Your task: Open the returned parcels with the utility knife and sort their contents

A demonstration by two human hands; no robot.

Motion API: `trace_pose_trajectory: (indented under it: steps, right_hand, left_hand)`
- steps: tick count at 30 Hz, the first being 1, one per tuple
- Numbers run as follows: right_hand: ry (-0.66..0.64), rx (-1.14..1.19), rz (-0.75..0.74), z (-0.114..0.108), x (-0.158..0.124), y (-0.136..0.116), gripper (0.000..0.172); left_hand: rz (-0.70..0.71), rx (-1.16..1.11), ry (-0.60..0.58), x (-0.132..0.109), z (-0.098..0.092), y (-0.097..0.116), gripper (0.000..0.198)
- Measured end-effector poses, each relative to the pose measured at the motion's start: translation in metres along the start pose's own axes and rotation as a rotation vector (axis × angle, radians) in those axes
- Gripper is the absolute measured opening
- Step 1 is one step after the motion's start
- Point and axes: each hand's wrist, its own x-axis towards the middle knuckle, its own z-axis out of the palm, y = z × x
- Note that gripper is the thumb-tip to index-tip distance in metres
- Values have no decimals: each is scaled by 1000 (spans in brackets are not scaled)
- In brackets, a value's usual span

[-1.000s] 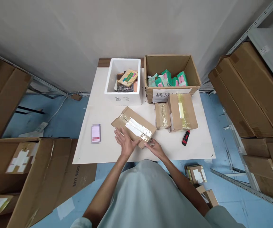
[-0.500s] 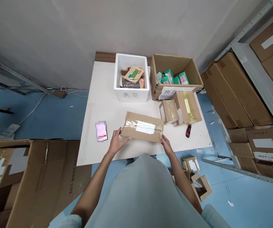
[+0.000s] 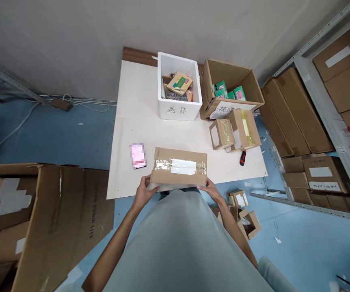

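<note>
A long, flat cardboard box (image 3: 179, 178), sealed with clear tape and bearing a white label (image 3: 183, 166), is at the table's near edge. My left hand (image 3: 143, 192) grips its near left corner, fingers at the side and thumb along the front. At the near right corner, my right hand (image 3: 210, 190) holds the box, its fingertips partly hidden by the cardboard. To the left lies a phone (image 3: 138, 155) with a blurred pink screen. A red and black box cutter (image 3: 242, 158) rests at the table's right side.
Behind stand a white foam bin (image 3: 179, 110) of books and an open carton (image 3: 231, 108) of green packets. Two taped boxes, one small (image 3: 222, 134) and one larger (image 3: 245, 127), sit before the carton. Shelves (image 3: 312, 93) flank the right; a big carton (image 3: 71, 202) stands left.
The box has come closer to my body and is squared up with the table edge, both hands still on its near corners. My view has shifted slightly.
</note>
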Motion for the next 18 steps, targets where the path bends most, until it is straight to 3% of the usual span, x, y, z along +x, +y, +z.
trace_pose_trajectory:
  steps: [4, 9, 14, 18]
  right_hand:
    - [66, -34, -12, 11, -9, 8, 87]
    - [185, -31, -90, -2, -6, -8, 87]
    - [338, -100, -124, -12, 24, -36, 89]
    - [286, -156, -131, -12, 53, -45, 87]
  left_hand:
    - [-45, 51, 69, 4, 1, 5, 61]
    - [57, 67, 96, 6, -3, 35, 51]
    - [85, 4, 142, 24, -2, 62, 56]
    - [69, 6, 79, 44, 9, 62, 63]
